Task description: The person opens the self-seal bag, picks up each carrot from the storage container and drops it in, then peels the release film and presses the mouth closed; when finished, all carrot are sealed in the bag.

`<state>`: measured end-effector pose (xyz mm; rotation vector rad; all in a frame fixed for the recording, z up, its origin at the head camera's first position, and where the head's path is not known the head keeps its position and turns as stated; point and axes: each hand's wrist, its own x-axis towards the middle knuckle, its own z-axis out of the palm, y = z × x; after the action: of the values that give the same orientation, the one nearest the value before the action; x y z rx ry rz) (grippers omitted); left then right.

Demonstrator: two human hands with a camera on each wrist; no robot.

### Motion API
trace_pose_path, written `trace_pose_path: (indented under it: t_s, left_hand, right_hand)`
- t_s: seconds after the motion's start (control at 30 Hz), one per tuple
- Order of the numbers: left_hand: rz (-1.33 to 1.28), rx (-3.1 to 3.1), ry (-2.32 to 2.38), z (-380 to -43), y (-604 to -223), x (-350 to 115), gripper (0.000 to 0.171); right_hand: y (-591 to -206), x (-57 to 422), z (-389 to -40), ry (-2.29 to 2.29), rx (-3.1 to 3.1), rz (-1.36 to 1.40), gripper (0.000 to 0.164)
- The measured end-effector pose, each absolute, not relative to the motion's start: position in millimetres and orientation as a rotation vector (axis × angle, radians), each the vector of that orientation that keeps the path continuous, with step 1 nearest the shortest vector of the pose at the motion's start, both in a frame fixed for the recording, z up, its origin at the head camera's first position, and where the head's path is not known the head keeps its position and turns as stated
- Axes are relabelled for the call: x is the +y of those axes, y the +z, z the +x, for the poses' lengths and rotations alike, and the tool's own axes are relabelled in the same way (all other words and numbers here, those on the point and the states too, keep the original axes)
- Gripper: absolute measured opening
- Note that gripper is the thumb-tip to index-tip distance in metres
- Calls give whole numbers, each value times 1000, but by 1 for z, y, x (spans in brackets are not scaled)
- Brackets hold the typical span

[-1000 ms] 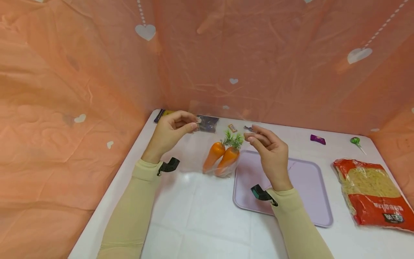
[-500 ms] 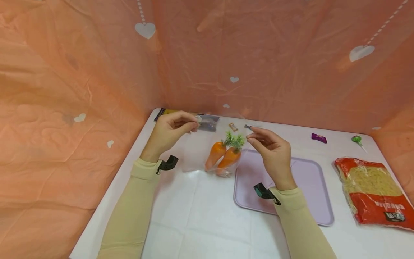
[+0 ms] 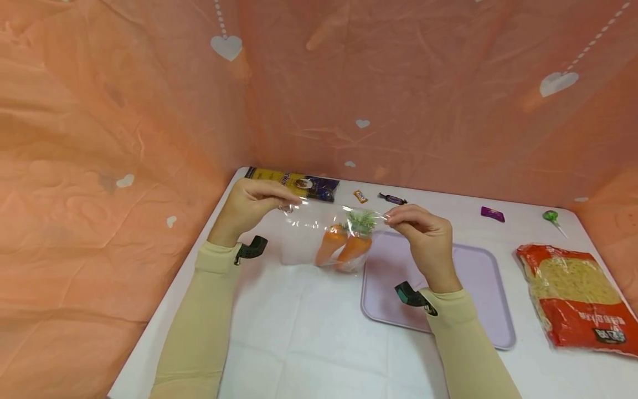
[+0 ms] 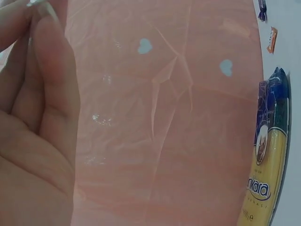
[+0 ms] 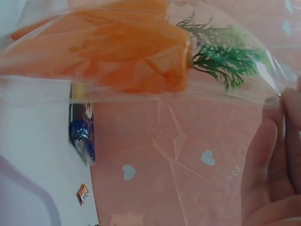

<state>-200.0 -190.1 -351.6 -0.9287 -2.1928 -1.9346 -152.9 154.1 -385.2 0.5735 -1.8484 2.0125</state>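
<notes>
A clear plastic bag hangs between my two hands with two orange carrots inside, their green tops toward the bag's upper edge. My left hand pinches the top left corner between thumb and fingers. At the top right corner, my right hand pinches the film the same way. In the right wrist view the carrots lie against the film close to the right fingertips. The left wrist view shows the left hand with thumb and fingertips together at the top edge.
A lilac tray lies under the right forearm. Behind the bag are a yellow-and-blue pasta pack, a small orange-wrapped candy and a dark-wrapped candy. Rightward are a purple candy, a green lollipop and a red food bag.
The bag's top edge has come down and now stretches taut between both hands. The left fingers have tipped downward, uncovering the pasta pack; the right hand has shifted slightly right and down.
</notes>
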Motion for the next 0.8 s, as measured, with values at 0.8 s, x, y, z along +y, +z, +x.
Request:
trace_pose_path:
  t_s: [0.8]
  left_hand:
    - [-887, -2397, -1686, -197, -348, -178, 22]
  right_hand:
    - [-380, 156, -150, 1838, -2076, 561, 21]
